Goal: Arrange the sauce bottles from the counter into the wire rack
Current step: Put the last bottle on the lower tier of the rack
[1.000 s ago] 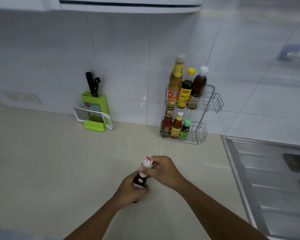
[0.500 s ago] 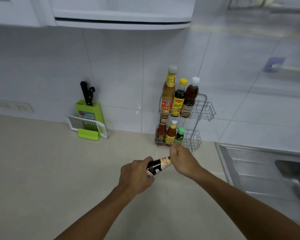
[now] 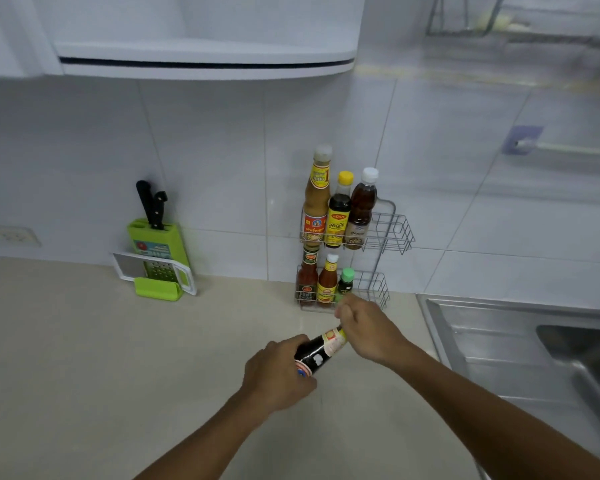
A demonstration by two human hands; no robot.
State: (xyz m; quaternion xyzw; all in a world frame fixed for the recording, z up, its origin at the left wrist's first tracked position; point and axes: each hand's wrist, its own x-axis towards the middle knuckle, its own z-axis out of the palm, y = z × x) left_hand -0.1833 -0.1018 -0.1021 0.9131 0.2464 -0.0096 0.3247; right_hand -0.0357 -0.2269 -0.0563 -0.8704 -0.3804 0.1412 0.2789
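A dark sauce bottle [image 3: 321, 349] with a yellow-white neck label is tilted, neck pointing up and right toward the rack. My left hand [image 3: 278, 375] grips its lower body and my right hand [image 3: 364, 329] is closed over its cap end, hiding the cap. The two-tier wire rack [image 3: 394, 230] stands against the tiled wall. Its upper tier holds three tall bottles [image 3: 340, 209], its lower tier three small ones [image 3: 326, 282]. The right side of both tiers holds nothing. My right hand is just in front of the lower tier.
A green knife block with a grater [image 3: 156, 258] stands at the wall to the left. A steel sink [image 3: 534, 344] borders the beige counter [image 3: 101, 358] on the right. A white cabinet shelf [image 3: 205, 60] hangs overhead.
The bottle went from upright to tilted and both hands carried it forward toward the rack. My right hand now covers the cap that showed a second ago.
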